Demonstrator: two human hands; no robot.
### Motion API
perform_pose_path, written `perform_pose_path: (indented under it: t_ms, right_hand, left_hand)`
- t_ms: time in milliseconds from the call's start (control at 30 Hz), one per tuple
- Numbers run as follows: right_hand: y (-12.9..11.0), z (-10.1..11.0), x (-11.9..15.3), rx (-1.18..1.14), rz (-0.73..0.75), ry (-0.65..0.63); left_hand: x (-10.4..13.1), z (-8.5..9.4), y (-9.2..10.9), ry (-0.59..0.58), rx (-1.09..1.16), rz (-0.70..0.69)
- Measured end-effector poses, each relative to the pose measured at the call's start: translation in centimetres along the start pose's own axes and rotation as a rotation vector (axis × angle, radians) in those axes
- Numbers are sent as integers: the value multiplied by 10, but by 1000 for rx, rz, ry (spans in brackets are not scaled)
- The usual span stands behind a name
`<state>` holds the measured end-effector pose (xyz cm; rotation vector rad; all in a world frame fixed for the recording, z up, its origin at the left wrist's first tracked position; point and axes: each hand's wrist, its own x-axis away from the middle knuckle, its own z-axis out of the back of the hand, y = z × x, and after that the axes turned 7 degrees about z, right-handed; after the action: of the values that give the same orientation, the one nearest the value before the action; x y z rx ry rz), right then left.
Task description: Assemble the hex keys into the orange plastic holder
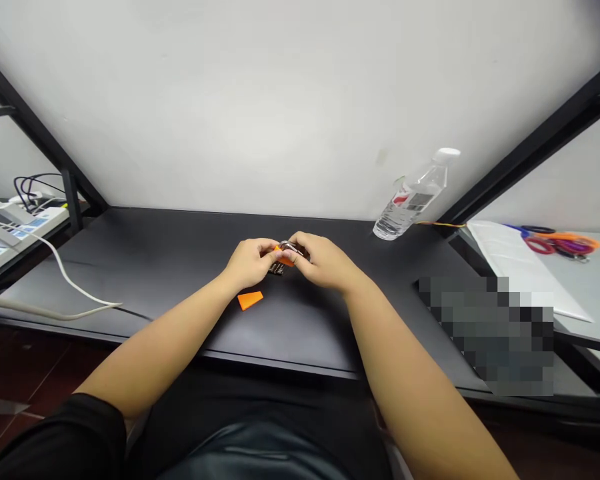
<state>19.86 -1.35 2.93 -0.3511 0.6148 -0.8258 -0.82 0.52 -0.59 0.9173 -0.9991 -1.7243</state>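
Near the middle of the black table [165, 267], my two hands meet at a small orange piece [285, 258]. My left hand [253, 262] pinches its left end between thumb and fingers. Curled in from the other side, my right hand [323, 261] grips a shiny silver metal object [291, 247], mostly covered by the fingers; its kind is unclear. The right thumb lies at the orange piece. Below the fingertips is a small dark item with pale print [277, 269], partly hidden. A second flat orange piece [251, 300] rests on the table, nearer to me.
A water bottle [413, 197] with a white cap stands at the back right. To the right are a pixelated dark area [490, 337], a white sheet [525, 270] and colourful scissors [563, 241]. Power strips [25, 233] and a white cable [70, 270] occupy the left.
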Motion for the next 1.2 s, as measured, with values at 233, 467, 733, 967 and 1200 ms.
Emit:
perform_pose_path:
  t_ms: [233, 467, 733, 967, 1200]
  right_hand:
    - [1, 0, 3, -119, -77, -116]
    - [2, 2, 0, -73, 1, -42]
    - [-2, 0, 0, -165, 16, 8]
    - [3, 5, 1, -406, -6, 36]
    - [8, 0, -2, -247, -76, 121]
  left_hand:
    - [1, 2, 1, 26, -124, -58]
    - [2, 5, 11, 29, -149, -77]
    - [1, 5, 11, -45, -17, -39]
    - [6, 3, 11, -33, 102, 0]
    - [4, 0, 9, -18, 128, 3]
